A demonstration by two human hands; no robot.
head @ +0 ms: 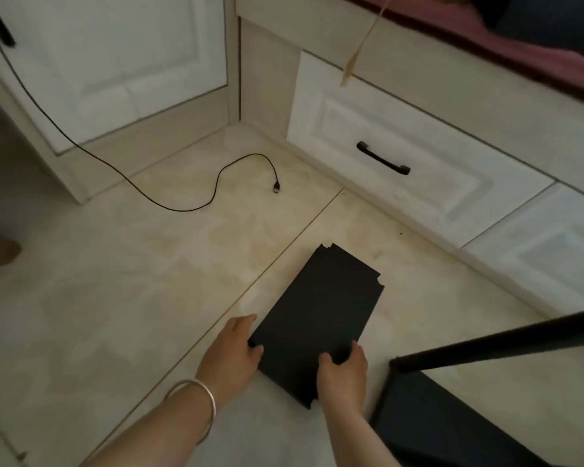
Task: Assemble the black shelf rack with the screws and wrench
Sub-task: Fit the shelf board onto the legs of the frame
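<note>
Dim, soft, greenish indoor light; slight blur; wide-angle bending at edges.

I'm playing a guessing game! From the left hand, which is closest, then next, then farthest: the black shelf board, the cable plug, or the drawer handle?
1. Black shelf board: gripped by the left hand.
2. Cable plug: on the floor, farther ahead.
3. Drawer handle: on the white drawer, ahead to the right.

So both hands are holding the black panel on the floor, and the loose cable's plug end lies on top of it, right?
Not quite. Both hands, left hand and right hand, do hold the black panel, but the head view shows the cable's plug lying on bare floor tile, well apart from it.
</note>
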